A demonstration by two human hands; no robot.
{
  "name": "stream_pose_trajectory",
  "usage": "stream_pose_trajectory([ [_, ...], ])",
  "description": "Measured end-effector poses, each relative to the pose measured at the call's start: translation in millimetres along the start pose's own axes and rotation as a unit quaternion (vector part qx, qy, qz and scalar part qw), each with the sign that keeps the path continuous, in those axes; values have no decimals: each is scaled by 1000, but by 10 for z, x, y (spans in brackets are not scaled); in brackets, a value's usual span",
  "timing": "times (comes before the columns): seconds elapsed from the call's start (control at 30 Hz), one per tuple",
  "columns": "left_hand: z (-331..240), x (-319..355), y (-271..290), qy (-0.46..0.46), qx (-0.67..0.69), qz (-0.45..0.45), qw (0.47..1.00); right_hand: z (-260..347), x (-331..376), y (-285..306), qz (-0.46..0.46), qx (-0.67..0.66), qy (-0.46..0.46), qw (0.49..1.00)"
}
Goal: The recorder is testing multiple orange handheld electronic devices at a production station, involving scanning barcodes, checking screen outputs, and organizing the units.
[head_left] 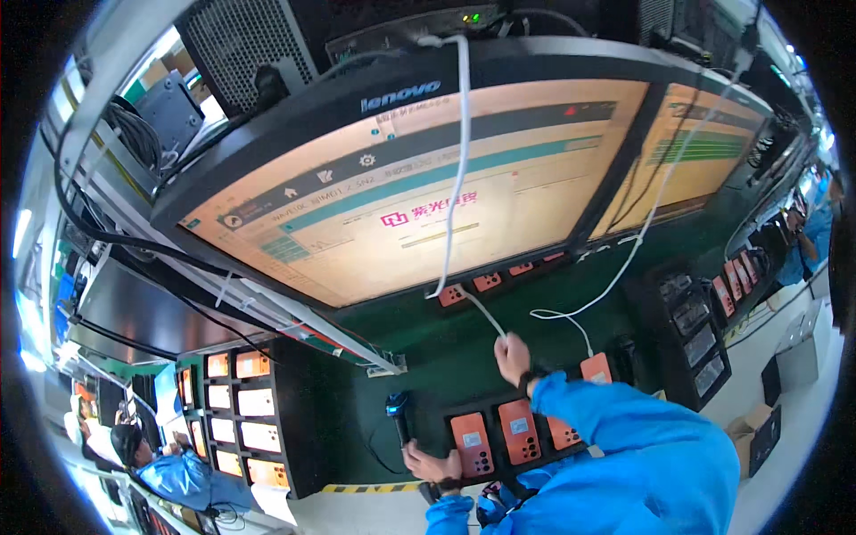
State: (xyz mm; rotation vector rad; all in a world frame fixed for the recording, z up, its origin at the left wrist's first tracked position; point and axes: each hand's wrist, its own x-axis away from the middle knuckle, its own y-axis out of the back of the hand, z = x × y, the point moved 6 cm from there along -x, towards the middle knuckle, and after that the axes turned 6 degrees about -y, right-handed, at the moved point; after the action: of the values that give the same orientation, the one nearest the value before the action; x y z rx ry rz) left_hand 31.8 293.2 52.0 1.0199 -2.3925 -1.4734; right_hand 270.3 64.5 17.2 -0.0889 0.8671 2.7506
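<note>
My left hand (432, 465) is at the lower middle, its fingers closed around the lower end of a black handheld barcode scanner (399, 417) with a blue-edged head. Farther forward, my right hand (512, 359) pinches a white cable (484, 312) that runs toward the phones under the monitor. Between my arms and body, several orange phones (471, 444) lie back up in a black tray, each with a pale label and dark camera lenses. My right sleeve partly covers the phones on that side. Another orange phone (596, 368) lies beside my right forearm, near a second white cable (615, 283).
A large lit monitor (419, 187) stands ahead, with a second screen (682, 160) to its right. A black rack (285, 419) of orange phones is at left; dark trays (691, 334) stand at right. White cables hang before the screens. A co-worker (174, 473) sits far left.
</note>
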Motion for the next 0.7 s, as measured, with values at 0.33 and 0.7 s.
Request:
stream_pose_trajectory([
  [0.33,1098,-1080,-1058,146,67,213,964,161,1720,472,295,-433,-276,805],
  [0.7,310,304,-44,50,245,373,894,71,2017,115,255,-345,-218,877],
])
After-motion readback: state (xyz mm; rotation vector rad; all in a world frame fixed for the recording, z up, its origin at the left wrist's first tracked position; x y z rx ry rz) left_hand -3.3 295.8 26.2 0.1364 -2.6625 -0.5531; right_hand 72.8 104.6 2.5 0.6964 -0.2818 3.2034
